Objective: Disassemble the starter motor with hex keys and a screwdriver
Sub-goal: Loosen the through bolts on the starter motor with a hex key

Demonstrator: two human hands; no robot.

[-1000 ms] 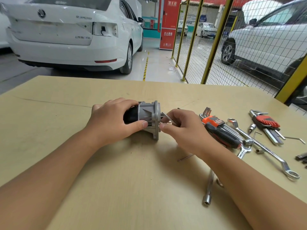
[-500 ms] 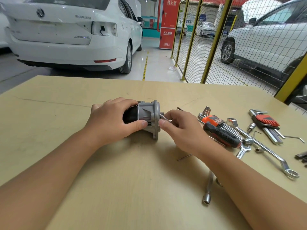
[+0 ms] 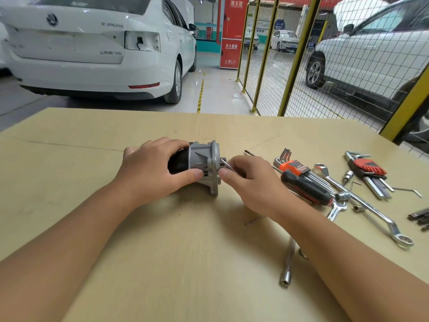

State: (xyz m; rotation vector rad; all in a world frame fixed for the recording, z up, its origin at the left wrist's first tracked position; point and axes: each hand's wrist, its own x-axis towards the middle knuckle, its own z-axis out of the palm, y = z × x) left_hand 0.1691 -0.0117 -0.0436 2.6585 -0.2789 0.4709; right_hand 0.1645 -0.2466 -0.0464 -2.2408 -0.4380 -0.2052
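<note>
The starter motor [image 3: 204, 162], black body with a grey cast end housing, lies on its side on the wooden table [image 3: 92, 140]. My left hand [image 3: 153, 173] wraps over its black body and holds it down. My right hand [image 3: 250, 180] pinches a thin hex key [image 3: 225, 164] whose tip meets the flange face of the housing. A screwdriver [image 3: 308, 189] with a black and orange handle lies just right of my right hand, over a hex key set [image 3: 292, 167] in an orange holder.
Right of the screwdriver lie a long ring spanner [image 3: 371, 210], a second hex key set [image 3: 369, 170] with a red holder, a loose hex key [image 3: 408, 190] and small sockets. A socket extension bar [image 3: 287, 268] lies under my right forearm. A yellow mesh fence and cars stand beyond the table.
My right hand has shifted slightly left with the hex key, closer to the housing flange. My left hand and the motor have stayed put.
</note>
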